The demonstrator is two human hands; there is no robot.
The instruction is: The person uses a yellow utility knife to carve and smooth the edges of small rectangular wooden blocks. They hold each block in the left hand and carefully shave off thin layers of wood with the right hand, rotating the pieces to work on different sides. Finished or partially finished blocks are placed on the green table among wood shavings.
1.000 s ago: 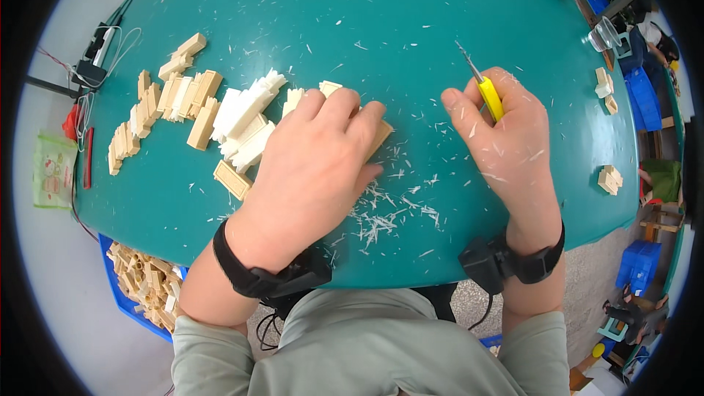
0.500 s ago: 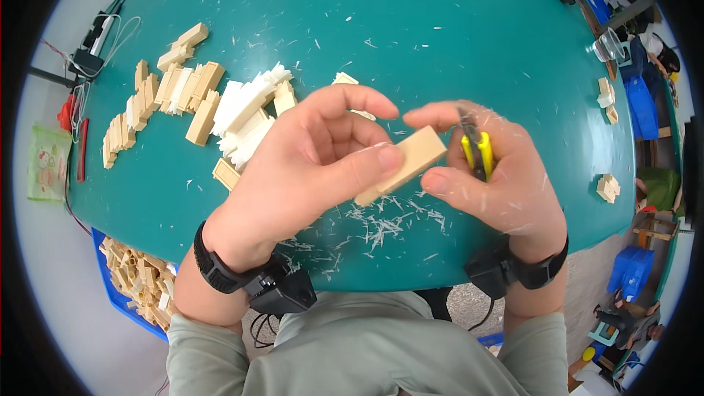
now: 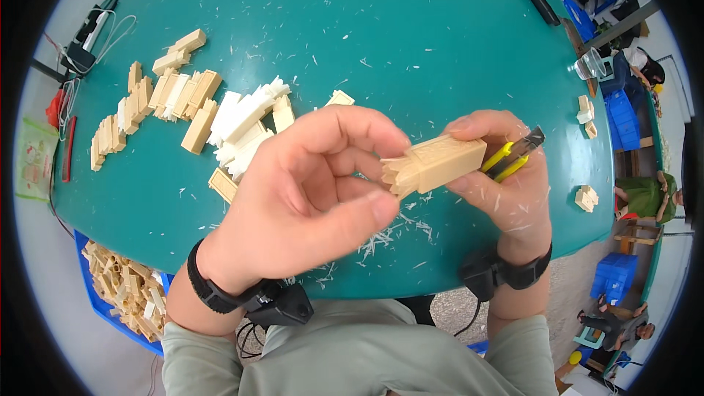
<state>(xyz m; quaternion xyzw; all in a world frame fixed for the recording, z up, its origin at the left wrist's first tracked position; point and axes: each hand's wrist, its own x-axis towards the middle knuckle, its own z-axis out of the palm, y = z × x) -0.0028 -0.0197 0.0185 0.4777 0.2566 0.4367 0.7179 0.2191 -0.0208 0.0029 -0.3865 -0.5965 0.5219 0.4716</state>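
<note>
Head view: both hands are holding one pale wooden block (image 3: 434, 163) above the teal desk (image 3: 411, 37).
Left hand (image 3: 315, 198) is pinching its near end; right hand (image 3: 506, 176) is gripping the far end plus a yellow utility knife (image 3: 511, 158), shavings (image 3: 381, 238) lying below.

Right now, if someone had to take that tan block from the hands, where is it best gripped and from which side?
Probably the tan block is best gripped across its smooth long faces at the middle, coming from above. The left hand covers its notched, ragged end, and the right hand, also holding a yellow utility knife, pinches the other end.
</note>
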